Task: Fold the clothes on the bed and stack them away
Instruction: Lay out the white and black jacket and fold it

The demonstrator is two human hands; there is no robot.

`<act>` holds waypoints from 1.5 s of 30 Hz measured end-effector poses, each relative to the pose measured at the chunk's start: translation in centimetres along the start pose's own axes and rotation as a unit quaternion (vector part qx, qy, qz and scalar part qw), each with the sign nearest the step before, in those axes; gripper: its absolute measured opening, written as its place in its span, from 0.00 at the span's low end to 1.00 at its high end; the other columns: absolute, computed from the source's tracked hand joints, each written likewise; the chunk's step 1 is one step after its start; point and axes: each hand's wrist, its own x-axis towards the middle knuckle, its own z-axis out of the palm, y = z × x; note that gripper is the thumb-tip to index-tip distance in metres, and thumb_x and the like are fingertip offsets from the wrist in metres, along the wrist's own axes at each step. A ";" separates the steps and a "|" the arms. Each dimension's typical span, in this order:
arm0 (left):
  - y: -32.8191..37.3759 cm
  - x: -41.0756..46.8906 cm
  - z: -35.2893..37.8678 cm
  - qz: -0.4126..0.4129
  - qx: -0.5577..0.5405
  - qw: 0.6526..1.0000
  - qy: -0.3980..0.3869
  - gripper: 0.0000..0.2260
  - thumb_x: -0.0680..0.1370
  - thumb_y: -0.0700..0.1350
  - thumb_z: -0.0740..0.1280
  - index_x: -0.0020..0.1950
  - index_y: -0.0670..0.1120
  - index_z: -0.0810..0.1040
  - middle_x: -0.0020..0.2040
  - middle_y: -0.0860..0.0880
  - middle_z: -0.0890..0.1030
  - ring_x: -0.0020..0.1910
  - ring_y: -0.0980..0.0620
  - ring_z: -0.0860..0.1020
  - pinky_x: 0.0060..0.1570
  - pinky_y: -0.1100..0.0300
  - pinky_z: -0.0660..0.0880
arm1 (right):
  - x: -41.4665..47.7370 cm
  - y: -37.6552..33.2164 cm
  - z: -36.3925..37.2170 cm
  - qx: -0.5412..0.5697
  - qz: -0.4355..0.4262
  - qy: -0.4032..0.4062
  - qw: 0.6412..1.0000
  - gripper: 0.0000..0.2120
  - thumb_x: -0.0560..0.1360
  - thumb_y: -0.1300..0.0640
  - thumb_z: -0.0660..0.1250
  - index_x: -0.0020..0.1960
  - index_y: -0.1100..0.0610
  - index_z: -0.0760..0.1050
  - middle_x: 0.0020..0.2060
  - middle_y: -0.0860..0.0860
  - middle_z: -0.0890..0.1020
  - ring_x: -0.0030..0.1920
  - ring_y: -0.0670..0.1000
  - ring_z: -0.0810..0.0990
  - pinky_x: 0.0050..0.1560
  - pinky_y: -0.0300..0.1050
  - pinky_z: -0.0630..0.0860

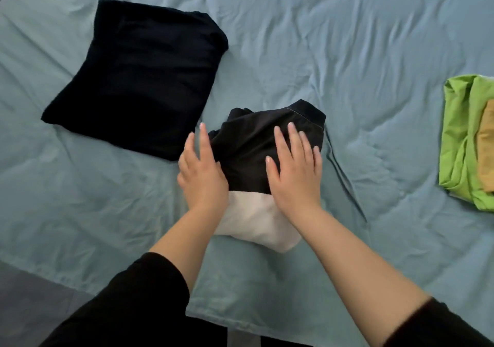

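Note:
A small folded black garment [254, 146] lies in the middle of the bed on top of a white garment [254, 221]. My right hand [294, 167] rests flat on the black garment's right side, fingers spread. My left hand [200, 170] lies against its left edge, fingers extended and apart, gripping nothing. A larger dark navy folded garment [139, 79] sits to the upper left on the light blue sheet [347, 52], apart from both hands.
A lime green garment [459, 143] with a tan garment [487, 149] on it lies at the right edge. The bed's near edge runs diagonally at the lower left, with grey floor [32, 293] beyond it. My black sleeves fill the bottom.

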 end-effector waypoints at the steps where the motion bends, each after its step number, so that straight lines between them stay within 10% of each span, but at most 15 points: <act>1: 0.5 -0.3 0.1 0.047 0.054 0.997 0.027 0.38 0.76 0.36 0.62 0.78 0.57 0.45 0.78 0.49 0.53 0.76 0.48 0.55 0.72 0.42 0.55 | 1.0 0.7 0.8 -0.053 0.020 -0.076 0.996 0.27 0.82 0.44 0.50 0.78 0.45 0.47 0.78 0.49 0.48 0.78 0.52 0.46 0.76 0.55 0.43; 5: 1.3 -0.2 2.5 0.340 0.184 0.922 0.005 0.26 0.81 0.47 0.53 0.78 0.57 0.51 0.79 0.50 0.55 0.78 0.50 0.48 0.74 0.43 0.41 | 2.3 2.1 4.9 -0.137 0.039 -0.193 0.971 0.30 0.81 0.42 0.45 0.76 0.45 0.32 0.77 0.50 0.34 0.76 0.54 0.33 0.74 0.60 0.35; 9: -2.3 3.2 4.8 0.210 0.183 0.944 -0.175 0.25 0.78 0.67 0.40 0.73 0.69 0.34 0.78 0.52 0.34 0.71 0.56 0.26 0.73 0.40 0.36 | 2.3 2.9 6.5 -0.130 0.006 -0.133 0.982 0.29 0.80 0.39 0.39 0.76 0.45 0.33 0.77 0.50 0.36 0.77 0.53 0.35 0.74 0.60 0.34; 14: -3.0 5.2 6.6 0.202 0.181 0.943 -0.195 0.24 0.75 0.70 0.38 0.66 0.72 0.26 0.76 0.53 0.29 0.64 0.57 0.17 0.68 0.39 0.30 | 1.2 2.8 7.9 -0.124 -0.004 -0.060 0.991 0.29 0.80 0.39 0.42 0.78 0.47 0.44 0.78 0.53 0.46 0.78 0.54 0.43 0.75 0.60 0.41; 20: -2.7 4.8 6.3 0.206 0.197 0.940 -0.190 0.26 0.76 0.69 0.37 0.67 0.69 0.25 0.75 0.51 0.28 0.67 0.54 0.20 0.69 0.36 0.34 | -10.1 6.1 7.3 -0.105 -0.092 -0.129 0.982 0.29 0.81 0.39 0.47 0.78 0.49 0.52 0.78 0.54 0.52 0.77 0.55 0.51 0.74 0.59 0.51; 23: -2.1 4.3 5.3 0.194 0.204 0.940 -0.191 0.26 0.77 0.68 0.38 0.69 0.68 0.27 0.76 0.51 0.29 0.72 0.51 0.26 0.70 0.35 0.35 | -11.8 7.1 5.5 -0.095 -0.088 -0.184 0.974 0.29 0.80 0.38 0.41 0.78 0.47 0.42 0.77 0.48 0.41 0.78 0.53 0.45 0.75 0.56 0.39; 29: -2.2 -0.2 3.8 0.267 0.169 0.947 -0.057 0.27 0.79 0.67 0.41 0.77 0.63 0.40 0.78 0.51 0.38 0.77 0.49 0.35 0.70 0.42 0.30 | -4.2 4.5 3.8 -0.029 -0.063 -0.074 0.995 0.27 0.81 0.41 0.41 0.78 0.45 0.42 0.78 0.45 0.44 0.77 0.46 0.41 0.74 0.52 0.32; 36: -6.2 -1.7 3.3 0.170 0.113 0.963 -0.174 0.29 0.77 0.68 0.44 0.71 0.68 0.30 0.72 0.58 0.25 0.73 0.53 0.27 0.73 0.42 0.40 | 0.2 7.4 5.0 -0.012 0.016 -0.143 0.990 0.31 0.80 0.38 0.44 0.77 0.44 0.34 0.77 0.46 0.35 0.76 0.48 0.35 0.76 0.52 0.39; 41: -4.6 -3.5 2.4 -0.138 -0.153 0.977 -0.050 0.34 0.77 0.64 0.58 0.78 0.56 0.49 0.77 0.45 0.54 0.75 0.43 0.55 0.70 0.47 0.57 | -3.3 6.6 3.2 0.236 0.182 -0.033 0.954 0.32 0.77 0.46 0.64 0.76 0.50 0.55 0.73 0.50 0.62 0.72 0.50 0.61 0.72 0.45 0.59; 45: -4.0 -2.7 1.5 -0.214 -0.182 0.951 -0.128 0.38 0.69 0.69 0.65 0.72 0.51 0.61 0.66 0.48 0.71 0.65 0.43 0.70 0.65 0.47 0.68 | -4.2 5.4 2.4 0.431 0.355 -0.050 0.828 0.26 0.70 0.42 0.71 0.64 0.47 0.68 0.57 0.42 0.76 0.62 0.48 0.75 0.57 0.42 0.71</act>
